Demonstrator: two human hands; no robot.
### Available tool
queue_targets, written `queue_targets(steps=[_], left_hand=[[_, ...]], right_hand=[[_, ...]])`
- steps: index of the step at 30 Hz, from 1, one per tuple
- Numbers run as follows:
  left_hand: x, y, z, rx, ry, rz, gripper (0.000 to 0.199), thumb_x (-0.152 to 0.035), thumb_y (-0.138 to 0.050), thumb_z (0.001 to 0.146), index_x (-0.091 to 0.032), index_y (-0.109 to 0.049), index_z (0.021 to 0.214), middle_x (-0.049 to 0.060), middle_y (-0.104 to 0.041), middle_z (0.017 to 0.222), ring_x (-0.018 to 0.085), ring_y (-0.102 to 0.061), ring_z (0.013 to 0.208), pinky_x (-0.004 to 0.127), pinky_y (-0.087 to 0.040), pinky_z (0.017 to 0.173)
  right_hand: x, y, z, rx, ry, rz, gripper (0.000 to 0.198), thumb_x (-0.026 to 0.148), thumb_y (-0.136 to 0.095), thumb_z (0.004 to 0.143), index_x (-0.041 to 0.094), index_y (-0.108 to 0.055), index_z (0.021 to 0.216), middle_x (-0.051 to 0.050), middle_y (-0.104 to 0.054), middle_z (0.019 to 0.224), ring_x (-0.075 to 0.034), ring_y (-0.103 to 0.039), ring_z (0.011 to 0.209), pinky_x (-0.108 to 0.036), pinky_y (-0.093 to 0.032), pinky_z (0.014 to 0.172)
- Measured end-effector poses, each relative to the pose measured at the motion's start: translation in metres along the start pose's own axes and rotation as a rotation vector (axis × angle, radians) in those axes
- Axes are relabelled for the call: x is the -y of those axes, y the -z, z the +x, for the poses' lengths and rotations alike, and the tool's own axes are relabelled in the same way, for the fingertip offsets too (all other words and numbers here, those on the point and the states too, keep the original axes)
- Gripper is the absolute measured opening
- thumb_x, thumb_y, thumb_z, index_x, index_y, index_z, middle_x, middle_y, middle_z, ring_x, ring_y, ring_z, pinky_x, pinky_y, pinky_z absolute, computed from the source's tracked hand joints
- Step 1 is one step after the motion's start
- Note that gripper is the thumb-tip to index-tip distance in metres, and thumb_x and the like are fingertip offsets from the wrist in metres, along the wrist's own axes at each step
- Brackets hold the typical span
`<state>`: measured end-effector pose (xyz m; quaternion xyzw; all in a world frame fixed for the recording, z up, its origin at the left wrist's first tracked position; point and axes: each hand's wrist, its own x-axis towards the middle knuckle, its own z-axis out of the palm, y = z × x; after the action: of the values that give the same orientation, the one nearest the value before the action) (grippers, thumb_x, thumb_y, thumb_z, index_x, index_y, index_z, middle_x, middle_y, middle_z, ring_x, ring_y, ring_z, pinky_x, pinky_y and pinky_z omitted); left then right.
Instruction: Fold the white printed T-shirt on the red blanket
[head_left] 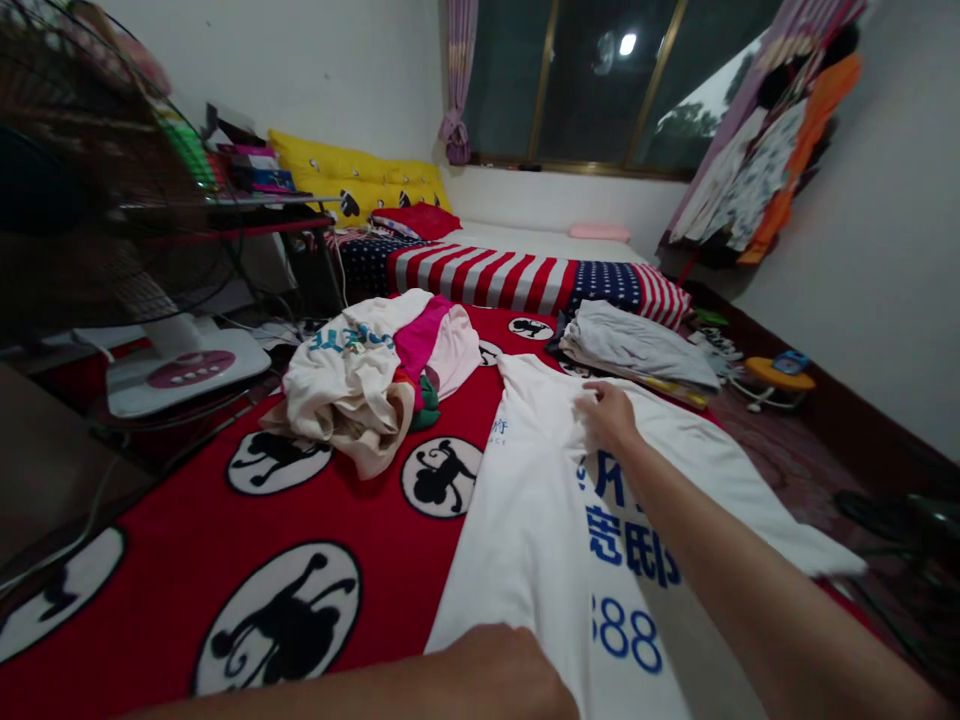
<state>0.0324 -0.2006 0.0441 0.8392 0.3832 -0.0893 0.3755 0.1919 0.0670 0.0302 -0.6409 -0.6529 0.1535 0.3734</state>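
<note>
A crumpled clothes pile (352,375) sits left on the red cover (394,560). The left hand (506,675) is curled into a fist, apparently gripping the near part of the white shirt (517,520) – spread mid-cover – while the right hand (609,415) pinches its far part, nearly closed. Even tension between both should keep the crease straight. Folded clothes (637,345) lie right.

Left hand (514,672) and right hand (611,418) bare — like both forearms (739,565).

The left hand (504,672) curls close in, right hand (607,415) farther forward.
</note>
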Motion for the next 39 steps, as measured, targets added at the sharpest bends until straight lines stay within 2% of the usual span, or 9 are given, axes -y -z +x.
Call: queue_targets(steps=[4, 8, 10, 12, 17, 21, 27, 31, 39], left_hand=[[-0.012, 0.021, 0.010, -0.052, -0.141, 0.144, 0.021, -0.026, -0.071, 0.069, -0.019, -0.060, 0.052, 0.005, -0.058, 0.048, 0.020, -0.057, 0.047, 0.025, -0.029, 0.040], [-0.006, 0.064, 0.028, -0.511, -0.051, 0.146, 0.030, -0.038, -0.047, 0.089, -0.018, -0.070, 0.090, 0.011, -0.070, 0.085, 0.025, -0.066, 0.080, 0.032, -0.049, 0.066], [0.015, 0.074, 0.048, -0.775, 0.086, 0.262, 0.039, -0.028, -0.042, 0.092, -0.013, -0.055, 0.126, 0.017, -0.058, 0.125, 0.028, -0.056, 0.113, 0.039, -0.044, 0.095], [0.041, 0.074, 0.068, -0.881, 0.221, 0.357, 0.059, -0.035, -0.046, 0.092, -0.010, -0.033, 0.144, 0.020, -0.031, 0.150, 0.032, -0.028, 0.138, 0.049, -0.023, 0.112], [0.079, 0.061, 0.088, -0.857, 0.290, 0.316, 0.070, -0.058, -0.038, 0.090, -0.018, -0.030, 0.147, 0.016, -0.014, 0.156, 0.035, -0.006, 0.144, 0.055, -0.011, 0.114], [0.075, 0.062, 0.085, -0.871, 0.272, 0.293, 0.067, -0.057, -0.036, 0.091, -0.020, -0.033, 0.146, 0.016, -0.015, 0.156, 0.035, -0.006, 0.144, 0.057, -0.008, 0.114], [0.069, 0.068, 0.080, -0.852, 0.263, 0.223, 0.065, -0.056, -0.037, 0.091, -0.019, -0.037, 0.144, 0.016, -0.015, 0.156, 0.034, -0.002, 0.144, 0.056, -0.007, 0.115], [0.070, 0.066, 0.081, -0.852, 0.261, 0.199, 0.065, -0.054, -0.038, 0.091, -0.019, -0.035, 0.145, 0.014, -0.015, 0.157, 0.033, -0.001, 0.144, 0.057, -0.007, 0.115], [0.072, 0.059, 0.085, -0.934, 0.294, 0.150, 0.070, -0.059, -0.043, 0.087, -0.024, -0.032, 0.146, 0.015, -0.004, 0.158, 0.039, 0.007, 0.142, 0.062, -0.003, 0.113]], right_hand=[[-0.017, -0.008, -0.007, 0.023, -0.006, 0.008, 0.039, 0.043, -0.050, 0.078, 0.017, -0.070, 0.099, -0.008, -0.069, 0.087, -0.022, -0.060, 0.081, -0.033, -0.045, 0.074], [-0.014, -0.005, -0.007, 0.003, 0.017, 0.063, 0.037, 0.035, -0.043, 0.080, 0.015, -0.069, 0.097, -0.008, -0.069, 0.087, -0.021, -0.060, 0.081, -0.031, -0.045, 0.074], [-0.014, -0.001, -0.011, -0.048, 0.025, 0.088, 0.041, 0.032, -0.042, 0.078, 0.013, -0.066, 0.106, -0.009, -0.068, 0.089, -0.020, -0.059, 0.077, -0.031, -0.046, 0.072], [-0.018, 0.003, -0.019, -0.124, 0.037, 0.082, 0.043, 0.032, -0.041, 0.078, 0.014, -0.064, 0.110, -0.010, -0.067, 0.093, -0.021, -0.059, 0.076, -0.032, -0.046, 0.072], [-0.025, 0.012, -0.024, -0.205, 0.044, -0.194, 0.032, 0.028, -0.048, 0.074, 0.020, -0.069, 0.097, -0.012, -0.059, 0.107, -0.025, -0.058, 0.087, -0.038, -0.046, 0.075], [0.002, 0.000, 0.003, -0.259, 0.315, -0.200, 0.028, 0.020, -0.048, 0.075, 0.019, -0.069, 0.094, -0.011, -0.061, 0.109, -0.027, -0.053, 0.106, -0.042, -0.041, 0.092], [0.066, -0.058, 0.046, 0.148, 0.296, -0.153, 0.029, 0.031, -0.052, 0.084, 0.017, -0.066, 0.105, -0.009, -0.069, 0.103, -0.022, -0.061, 0.094, -0.032, -0.043, 0.084], [0.074, -0.085, 0.062, 0.218, 0.242, -0.173, 0.029, 0.041, -0.064, 0.075, 0.017, -0.070, 0.089, -0.007, -0.071, 0.081, -0.022, -0.063, 0.078, -0.029, -0.043, 0.069], [0.054, -0.095, 0.079, -0.077, 0.231, -0.104, 0.038, 0.044, -0.046, 0.084, 0.017, -0.069, 0.099, -0.007, -0.070, 0.096, -0.021, -0.062, 0.086, -0.029, -0.043, 0.073]])
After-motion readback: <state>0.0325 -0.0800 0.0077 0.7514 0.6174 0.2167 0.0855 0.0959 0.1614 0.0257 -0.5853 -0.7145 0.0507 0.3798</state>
